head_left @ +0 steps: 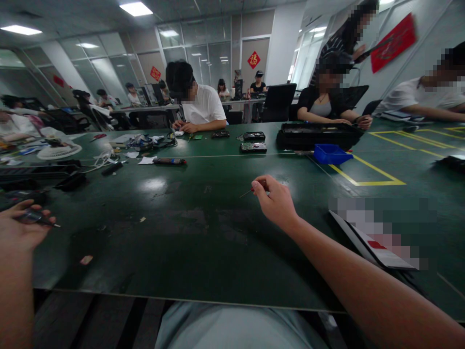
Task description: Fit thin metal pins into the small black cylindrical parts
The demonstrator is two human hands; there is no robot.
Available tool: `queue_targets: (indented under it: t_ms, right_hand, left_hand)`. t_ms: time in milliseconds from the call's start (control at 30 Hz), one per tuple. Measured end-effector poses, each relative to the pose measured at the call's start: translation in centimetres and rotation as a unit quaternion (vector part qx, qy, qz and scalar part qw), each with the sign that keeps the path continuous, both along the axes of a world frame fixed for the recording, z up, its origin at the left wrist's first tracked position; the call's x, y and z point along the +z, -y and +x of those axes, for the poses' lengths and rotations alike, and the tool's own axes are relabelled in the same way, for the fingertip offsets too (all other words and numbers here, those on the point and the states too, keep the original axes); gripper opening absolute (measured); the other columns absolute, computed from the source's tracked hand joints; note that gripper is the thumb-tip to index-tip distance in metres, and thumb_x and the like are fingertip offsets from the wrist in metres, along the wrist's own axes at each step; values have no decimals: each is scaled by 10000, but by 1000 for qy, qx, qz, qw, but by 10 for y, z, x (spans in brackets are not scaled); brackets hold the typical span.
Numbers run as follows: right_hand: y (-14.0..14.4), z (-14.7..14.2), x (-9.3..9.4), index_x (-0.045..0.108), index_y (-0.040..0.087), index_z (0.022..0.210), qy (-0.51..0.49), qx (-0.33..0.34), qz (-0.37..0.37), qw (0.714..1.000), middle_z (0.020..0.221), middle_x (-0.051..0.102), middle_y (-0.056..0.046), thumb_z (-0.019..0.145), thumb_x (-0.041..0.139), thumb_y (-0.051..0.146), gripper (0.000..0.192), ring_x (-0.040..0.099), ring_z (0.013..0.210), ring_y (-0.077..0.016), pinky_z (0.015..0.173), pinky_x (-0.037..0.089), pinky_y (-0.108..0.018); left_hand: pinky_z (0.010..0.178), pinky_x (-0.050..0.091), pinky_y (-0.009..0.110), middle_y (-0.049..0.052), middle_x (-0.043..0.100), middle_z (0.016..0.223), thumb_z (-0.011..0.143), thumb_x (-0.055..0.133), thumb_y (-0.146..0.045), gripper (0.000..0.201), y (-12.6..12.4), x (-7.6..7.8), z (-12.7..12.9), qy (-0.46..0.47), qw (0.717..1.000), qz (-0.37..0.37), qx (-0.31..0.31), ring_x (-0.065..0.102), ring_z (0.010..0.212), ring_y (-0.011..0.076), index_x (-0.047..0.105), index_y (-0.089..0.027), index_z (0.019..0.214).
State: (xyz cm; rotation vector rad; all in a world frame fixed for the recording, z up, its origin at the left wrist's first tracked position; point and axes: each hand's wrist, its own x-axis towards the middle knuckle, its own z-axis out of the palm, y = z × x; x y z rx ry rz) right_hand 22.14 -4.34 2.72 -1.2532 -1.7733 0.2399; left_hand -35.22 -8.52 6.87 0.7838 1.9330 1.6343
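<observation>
At the left edge, my left hand [18,232] is closed around a dark screwdriver-like tool [35,217], its thin pale tip pointing right. My right hand [276,199] is held over the middle of the green table [174,261]. Its thumb and fingers pinch a thin metal rod [246,193] that slants down to the left; a bit of red shows by the fingertips, and the rest is hidden in the hand. Small scraps, among them a pinkish one [86,260], lie on the table between my hands.
Two hard drives [253,147] lie beyond my right hand, near a blue bin [330,154] and a long black casing [316,135]. A dark pen-shaped tool [170,161] and tangled cables [141,140] are further left. Papers [378,242] lie at right. Co-workers sit opposite.
</observation>
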Motion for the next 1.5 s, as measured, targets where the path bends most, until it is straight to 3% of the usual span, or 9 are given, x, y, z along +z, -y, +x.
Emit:
queue_targets:
  t_ms: [67, 167, 533, 833, 967, 1100, 1267, 1400, 1500]
  right_hand:
    - [0, 0, 0, 621, 184, 924, 0, 2, 1, 1000, 766, 681, -55, 969, 470, 385, 255, 641, 710, -200, 656, 439, -328]
    - [-1, 0, 0, 620, 184, 918, 0, 1, 0, 1000, 763, 679, -55, 966, 469, 388, 258, 639, 705, -200, 657, 438, -331]
    - [0, 1, 0, 619, 197, 920, 3, 0, -5, 1000, 776, 694, -57, 963, 464, 396, 256, 645, 713, -205, 656, 447, -332]
    - [0, 3, 0, 623, 195, 956, 8, 0, -22, 1000, 820, 700, -69, 967, 454, 403, 268, 648, 753, -217, 679, 454, -346]
    - [0, 3, 1, 618, 208, 946, 14, 0, -21, 1000, 833, 695, -66, 952, 485, 434, 262, 637, 749, -214, 656, 446, -332]
    - [1, 2, 0, 610, 209, 969, 22, -6, -25, 999, 828, 691, -60, 944, 488, 397, 226, 628, 741, -213, 666, 440, -335]
    - [-1, 2, -1, 610, 205, 1001, 12, -9, -25, 1000, 848, 703, -59, 954, 458, 355, 219, 640, 768, -212, 711, 437, -339]
    - [0, 2, 2, 631, 205, 871, 31, -20, -25, 999, 734, 673, -41, 961, 465, 416, 284, 605, 663, -191, 630, 398, -318]
    - [2, 2, 5, 622, 212, 793, 20, -26, -17, 999, 684, 656, -27, 948, 493, 433, 299, 585, 616, -177, 598, 384, -311]
  left_hand:
    - [609, 447, 247, -2, 465, 613, 703, 454, -101, 61, -6, 7, 28, 57, 995, 42, 67, 473, 563, 110, 439, -147, 741]
    - [591, 428, 253, 13, 482, 644, 729, 437, -57, 101, -20, 16, 69, 88, 992, 68, 65, 471, 573, 123, 490, -142, 730]
    - [586, 449, 287, 30, 521, 714, 587, 490, -59, 314, -68, 29, 201, 178, 948, 119, -234, 505, 631, 167, 595, -136, 872]
    - [655, 487, 317, 58, 552, 785, 669, 467, -145, 291, -63, 5, 329, 147, 867, 79, -469, 539, 668, 164, 621, -128, 915]
    - [781, 502, 352, 62, 604, 942, 657, 510, -100, 426, -49, -11, 368, 42, 835, 57, -546, 592, 814, 185, 582, -182, 1068]
    - [880, 488, 368, 69, 622, 1061, 690, 556, -35, 425, -44, -33, 388, -133, 822, 48, -552, 603, 955, 204, 545, -198, 1083]
    - [961, 470, 406, 79, 632, 1114, 817, 608, -113, 279, -51, -59, 384, -274, 780, 56, -559, 594, 1051, 234, 599, -201, 1081]
    - [1017, 450, 391, 80, 614, 1198, 830, 623, -100, 315, -57, -70, 372, -325, 742, 90, -579, 579, 1123, 231, 645, -204, 1127]
    - [1011, 456, 417, 86, 622, 1208, 856, 615, -124, 394, -60, -71, 368, -334, 753, 87, -561, 590, 1116, 242, 611, -214, 1239]
